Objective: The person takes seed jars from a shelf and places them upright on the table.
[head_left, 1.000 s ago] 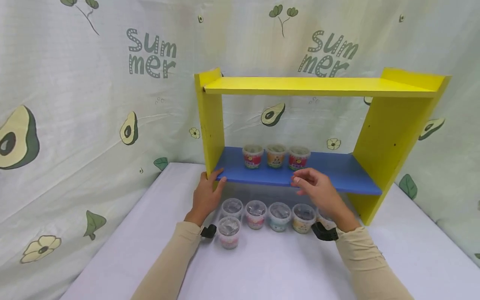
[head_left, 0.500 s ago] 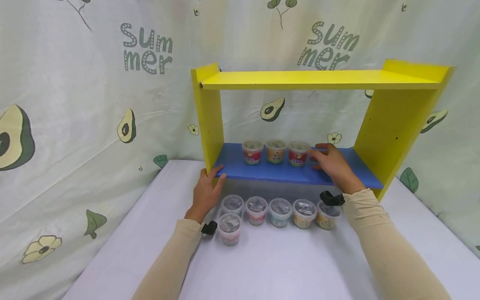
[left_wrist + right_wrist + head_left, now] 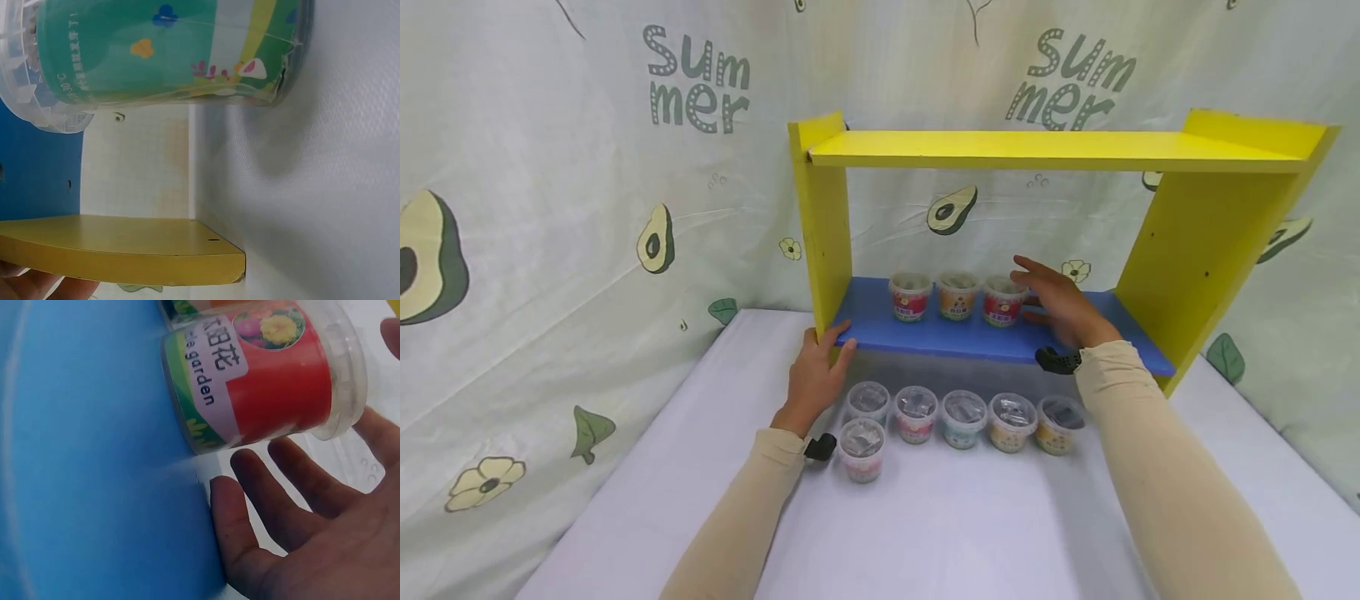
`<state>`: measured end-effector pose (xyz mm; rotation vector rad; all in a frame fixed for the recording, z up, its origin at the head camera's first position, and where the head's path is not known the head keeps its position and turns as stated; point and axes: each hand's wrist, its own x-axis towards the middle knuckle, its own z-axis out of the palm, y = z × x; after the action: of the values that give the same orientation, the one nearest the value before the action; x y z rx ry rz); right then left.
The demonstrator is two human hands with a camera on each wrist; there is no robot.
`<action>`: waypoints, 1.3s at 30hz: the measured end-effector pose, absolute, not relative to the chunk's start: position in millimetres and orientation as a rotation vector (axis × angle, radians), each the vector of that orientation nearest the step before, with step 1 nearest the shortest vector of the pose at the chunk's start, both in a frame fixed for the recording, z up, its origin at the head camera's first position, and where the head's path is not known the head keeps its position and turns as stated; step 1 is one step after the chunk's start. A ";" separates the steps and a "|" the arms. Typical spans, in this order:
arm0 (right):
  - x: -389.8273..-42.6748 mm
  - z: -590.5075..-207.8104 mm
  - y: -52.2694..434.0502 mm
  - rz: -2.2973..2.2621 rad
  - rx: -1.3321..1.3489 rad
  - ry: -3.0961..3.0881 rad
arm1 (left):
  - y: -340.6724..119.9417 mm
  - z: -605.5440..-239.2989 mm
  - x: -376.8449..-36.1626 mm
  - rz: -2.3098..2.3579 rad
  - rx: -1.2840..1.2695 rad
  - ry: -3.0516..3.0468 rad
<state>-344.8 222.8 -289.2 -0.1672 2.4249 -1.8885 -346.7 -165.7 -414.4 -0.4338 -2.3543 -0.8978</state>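
Note:
Three lidded plastic cups stand in a row on the blue shelf (image 3: 910, 337): a left red-labelled cup (image 3: 910, 297), an orange-labelled cup (image 3: 957, 297) and a right red-labelled cup (image 3: 1002, 304). My right hand (image 3: 1060, 304) is at the right side of that last cup, its fingers loosely spread. In the right wrist view, the fingertips (image 3: 247, 464) lie close to the wall of the red-labelled cup (image 3: 269, 381). My left hand (image 3: 816, 375) grips the lower left corner of the yellow side panel (image 3: 812, 233). The panel (image 3: 125, 262) partly hides its fingers (image 3: 69, 289) in the left wrist view.
Below the shelf, a row of several lidded cups (image 3: 964, 421) stands on the white table (image 3: 955, 533). One pink-labelled cup (image 3: 861, 450) sits ahead of the row, near my left wrist. The yellow top board (image 3: 1045, 148) spans above; a patterned cloth (image 3: 550, 208) hangs behind.
My right hand has moved from in front of the shelf edge, up and to the right, to beside the right red-labelled cup. The left hand keeps its grip; the head view has shifted slightly.

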 end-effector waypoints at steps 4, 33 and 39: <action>-346.0 -284.5 222.4 -1.849 -0.161 2.436 | -166.5 -411.8 -346.4 -0.898 -0.434 -2.357; -348.6 -294.5 220.2 -1.570 -0.383 2.635 | -171.7 -405.2 -339.3 -0.896 -0.415 -2.387; -338.1 -291.4 221.7 -1.465 -0.408 2.764 | -167.5 -407.5 -338.6 -0.905 -0.436 -2.381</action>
<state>-338.1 221.7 -291.4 -0.4084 2.7644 -1.4653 -338.6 -167.5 -407.5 -0.4356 -2.3807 -0.9051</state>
